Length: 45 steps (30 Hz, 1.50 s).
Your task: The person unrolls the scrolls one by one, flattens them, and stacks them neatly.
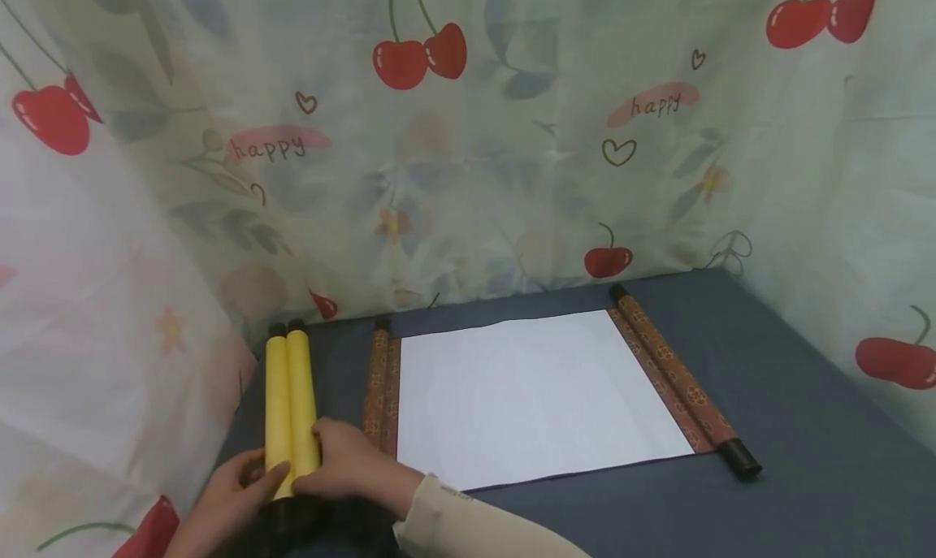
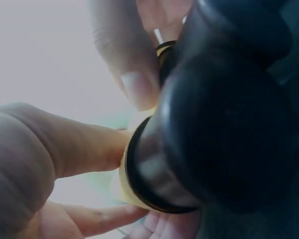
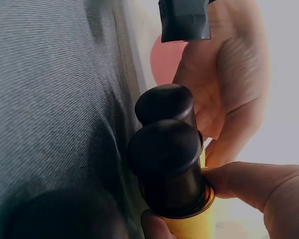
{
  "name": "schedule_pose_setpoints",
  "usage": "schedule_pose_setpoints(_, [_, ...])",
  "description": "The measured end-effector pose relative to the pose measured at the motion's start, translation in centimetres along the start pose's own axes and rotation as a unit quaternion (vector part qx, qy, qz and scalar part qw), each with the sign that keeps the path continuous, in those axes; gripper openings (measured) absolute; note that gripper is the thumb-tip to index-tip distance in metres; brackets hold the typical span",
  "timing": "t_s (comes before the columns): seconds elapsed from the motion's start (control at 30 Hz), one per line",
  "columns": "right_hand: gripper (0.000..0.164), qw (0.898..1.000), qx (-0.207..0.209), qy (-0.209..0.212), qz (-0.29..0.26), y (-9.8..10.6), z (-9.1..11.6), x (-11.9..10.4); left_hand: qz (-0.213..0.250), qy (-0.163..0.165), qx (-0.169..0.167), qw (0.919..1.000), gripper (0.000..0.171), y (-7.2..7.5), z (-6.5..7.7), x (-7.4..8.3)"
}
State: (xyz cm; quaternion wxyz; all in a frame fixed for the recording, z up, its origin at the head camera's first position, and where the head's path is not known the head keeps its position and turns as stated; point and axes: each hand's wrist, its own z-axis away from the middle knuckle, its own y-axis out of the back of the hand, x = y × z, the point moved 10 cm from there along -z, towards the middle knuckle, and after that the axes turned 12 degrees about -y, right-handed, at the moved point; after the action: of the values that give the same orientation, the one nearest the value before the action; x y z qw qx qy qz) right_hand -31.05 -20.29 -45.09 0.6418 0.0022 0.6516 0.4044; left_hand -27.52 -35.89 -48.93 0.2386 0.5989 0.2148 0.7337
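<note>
A yellow scroll (image 1: 279, 395), wound into two rolls side by side, lies at the left of the table with black knobs at its ends. My left hand (image 1: 241, 486) grips the near end of the left roll. On the right roll, my right hand (image 1: 354, 465) holds the near end between thumb and fingers. Black end knobs (image 3: 164, 149) of both rolls show close up in the right wrist view. The left wrist view shows a dark knob (image 2: 164, 169) beside the left thumb (image 2: 84, 144). Some fingers are hidden behind the rolls.
Right of the rolls, an unrolled scroll with white paper (image 1: 534, 395) and brown patterned rollers (image 1: 676, 375) lies flat on the dark grey cloth (image 1: 804, 395). Cherry-printed curtains (image 1: 497, 201) enclose the table at the back and both sides.
</note>
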Motion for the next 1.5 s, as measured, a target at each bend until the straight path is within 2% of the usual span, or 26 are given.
schedule_pose_setpoints(0.13, [0.053, 1.000, -0.005, 0.016, -0.019, 0.9, 0.5, 0.2, 0.010, -0.003, 0.015, 0.9998, 0.084, -0.2, 0.1, 0.8])
schedule_pose_setpoints(0.23, [0.056, 0.999, -0.008, 0.014, -0.041, 1.8, 0.9, 0.6, 0.020, -0.006, 0.025, 0.9995, 0.086, -0.6, 0.3, 1.6])
schedule_pose_setpoints(0.43, [0.069, 0.998, -0.018, 0.017, -0.062, 3.4, 2.3, 1.3, 0.055, 0.009, 0.043, 0.9975, 0.093, -1.8, 0.7, 2.9])
schedule_pose_setpoints(0.53, [0.071, 0.997, -0.021, 0.030, -0.065, 4.2, 3.2, 1.4, 0.071, 0.007, 0.053, 0.9961, 0.094, -2.7, 1.1, 3.9])
schedule_pose_setpoints(0.73, [0.076, 0.994, -0.028, 0.036, -0.101, 6.1, 5.3, 2.3, 0.077, -0.029, 0.054, 0.9951, 0.088, -4.7, 1.6, 6.5])
schedule_pose_setpoints(0.93, [0.078, 0.996, 0.002, 0.011, -0.089, 8.5, 7.1, 3.8, 0.093, -0.071, 0.047, 0.9920, 0.082, -6.7, 1.5, 9.1])
schedule_pose_setpoints(1.27, [0.074, 0.994, 0.038, -0.006, -0.099, 12.4, 9.7, 6.2, 0.141, -0.152, 0.047, 0.9772, 0.064, -9.8, 0.9, 13.5])
schedule_pose_setpoints(1.5, [0.073, 0.991, 0.060, -0.002, -0.121, 15.0, 11.0, 7.8, 0.188, -0.183, 0.029, 0.9645, 0.056, -12.0, 0.3, 16.4])
